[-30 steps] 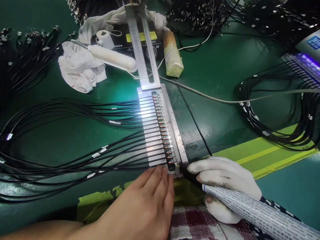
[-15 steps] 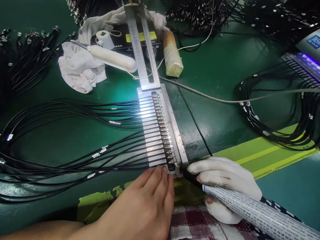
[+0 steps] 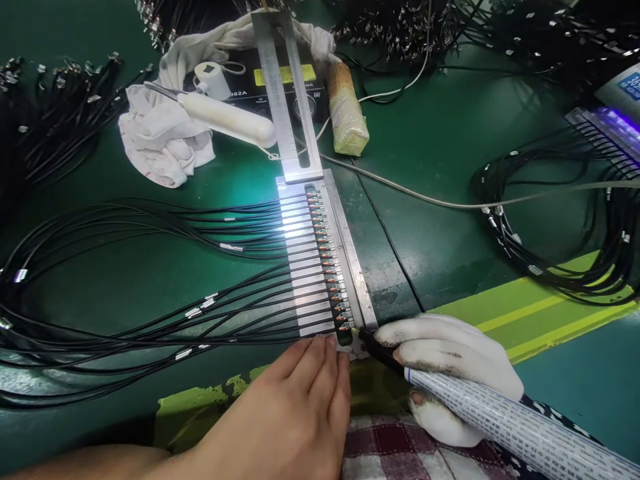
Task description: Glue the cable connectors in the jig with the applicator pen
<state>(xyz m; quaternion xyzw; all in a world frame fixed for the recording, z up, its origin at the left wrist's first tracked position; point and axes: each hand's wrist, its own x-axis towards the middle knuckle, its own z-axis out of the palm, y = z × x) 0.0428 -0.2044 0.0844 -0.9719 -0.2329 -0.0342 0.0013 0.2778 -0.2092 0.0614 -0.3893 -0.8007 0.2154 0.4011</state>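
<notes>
A flat metal fixture (image 3: 313, 283) lies on the table, with a row of black cables (image 3: 260, 293) laid across it. Their stripped ends and small metal connectors (image 3: 334, 281) line up in its slot. My left hand (image 3: 305, 400) is bare. Its fingers lie stretched out side by side, tips touching the fixture's near end; the thumb is hidden. In a white glove with exposed fingertips, my right hand (image 3: 450, 367) grips a pen-like tool (image 3: 480, 407) with a white printed barrel and black nose. The tool's tip is beside the nearest connector.
A slotted metal bar (image 3: 290, 100) leans from a black control box (image 3: 245, 100) onto the fixture's far end. A white-handled tool (image 3: 225, 119) rests on a white cloth (image 3: 165, 140). Looped cables (image 3: 530, 260) lie right, near a purple light (image 3: 620, 130). Cable bundles (image 3: 400, 27) lie behind.
The view has shifted very slightly, so the fixture sits a little lower and to the right in the picture. Both hands keep nearly the same positions, with the tool tip still by the nearest connector.
</notes>
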